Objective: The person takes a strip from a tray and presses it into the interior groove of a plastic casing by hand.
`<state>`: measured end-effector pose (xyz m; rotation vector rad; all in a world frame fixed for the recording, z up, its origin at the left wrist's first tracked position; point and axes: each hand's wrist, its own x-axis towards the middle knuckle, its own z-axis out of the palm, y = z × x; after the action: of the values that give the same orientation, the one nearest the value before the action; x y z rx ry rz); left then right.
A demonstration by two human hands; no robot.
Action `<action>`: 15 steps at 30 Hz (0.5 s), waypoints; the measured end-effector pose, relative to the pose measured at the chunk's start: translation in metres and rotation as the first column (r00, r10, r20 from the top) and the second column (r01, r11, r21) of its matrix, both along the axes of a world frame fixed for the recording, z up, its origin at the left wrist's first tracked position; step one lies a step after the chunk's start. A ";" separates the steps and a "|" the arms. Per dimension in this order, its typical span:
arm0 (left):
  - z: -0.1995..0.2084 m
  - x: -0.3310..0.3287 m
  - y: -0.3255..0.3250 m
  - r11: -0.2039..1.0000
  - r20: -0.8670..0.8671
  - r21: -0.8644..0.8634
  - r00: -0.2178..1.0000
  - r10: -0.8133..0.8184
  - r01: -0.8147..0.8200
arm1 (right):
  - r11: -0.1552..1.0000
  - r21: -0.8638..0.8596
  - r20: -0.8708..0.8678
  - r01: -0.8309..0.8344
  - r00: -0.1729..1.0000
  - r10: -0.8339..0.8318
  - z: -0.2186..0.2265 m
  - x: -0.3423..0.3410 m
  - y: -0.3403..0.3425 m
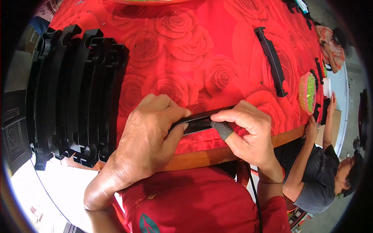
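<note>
My left hand is closed around one end of a long black bar, thumb on top and fingers curled beneath it. My right hand is closed too, pinching a small dark grey pad between thumb and fingers and pressing it against the underside of the bar near its middle. The pad looks coarse and spongy; the bar looks like hard moulded plastic, smooth, narrow and slightly glossy along its top edge. It lies crosswise just above the near edge of the surface, a little right of the middle.

The surface is covered with a shiny red cloth printed with large roses, and its near rim shows as a band of orange-brown wood.

At the left edge stands a stack of black parts, set on edge side by side, each a long curved strip with notches and round cut-outs at the ends. One more black handle with turned-down ends lies flat towards the far right. By the right edge a round green and pink basket sits, and beyond it another person in a grey shirt reaches both hands to the surface.
</note>
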<state>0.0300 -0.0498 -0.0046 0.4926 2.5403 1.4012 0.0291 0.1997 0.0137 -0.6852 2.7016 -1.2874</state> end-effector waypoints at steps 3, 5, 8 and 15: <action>-0.002 0.001 -0.001 1.000 -0.003 0.023 1.000 0.003 -0.003 | 1.000 0.016 0.019 -0.019 1.000 0.018 0.002 -0.002 -0.003; -0.002 0.001 -0.001 1.000 -0.002 0.028 1.000 0.008 -0.008 | 0.999 0.032 0.021 -0.033 0.999 0.032 0.002 -0.002 -0.003; -0.004 0.002 0.001 0.999 0.008 0.038 1.000 0.026 -0.026 | 0.997 0.067 0.017 -0.049 0.999 0.048 0.005 -0.004 -0.004; 0.002 -0.002 0.000 0.999 0.077 0.001 0.996 0.033 -0.033 | 0.982 0.190 -0.022 -0.024 0.999 0.028 0.016 -0.001 -0.013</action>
<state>0.0277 -0.0502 -0.0021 0.3914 2.4966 1.4068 0.0280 0.1870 0.0294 -0.7154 2.7767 -1.0047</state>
